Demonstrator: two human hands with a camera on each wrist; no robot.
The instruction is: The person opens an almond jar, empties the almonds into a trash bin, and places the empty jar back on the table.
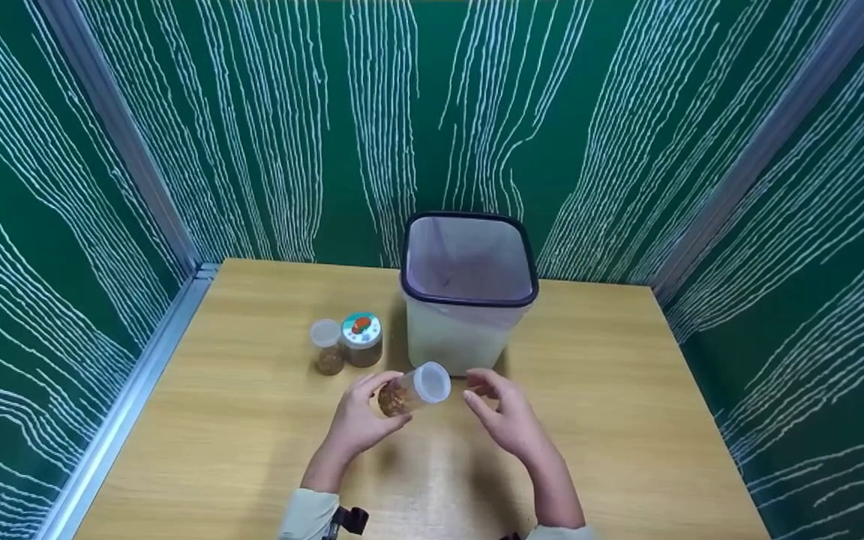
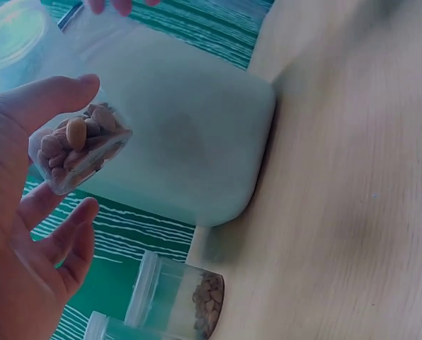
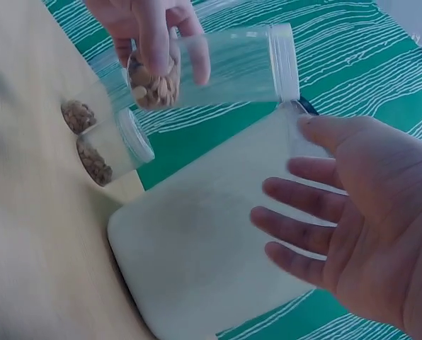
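Note:
My left hand (image 1: 357, 421) grips a clear plastic jar (image 1: 408, 394) by its lower end, thumb on one side and fingers on the other. The jar tilts to the right, its translucent white lid (image 1: 433, 382) on top. Brown nuts (image 2: 75, 138) lie heaped at its bottom. Across from the lid is my right hand (image 1: 508, 418), which holds nothing; its fingers (image 3: 306, 198) are spread and slightly bent, a short gap from the lid in the head view. Both hands are above the table, in front of a tall white bin (image 1: 454, 334).
Two more jars stand left of the bin: a small one with a translucent lid (image 1: 325, 333) and one with a printed lid (image 1: 361, 329), both with brown contents. The bin has a dark rim and an open top. Green walls with white lines surround the wooden table (image 1: 252, 360).

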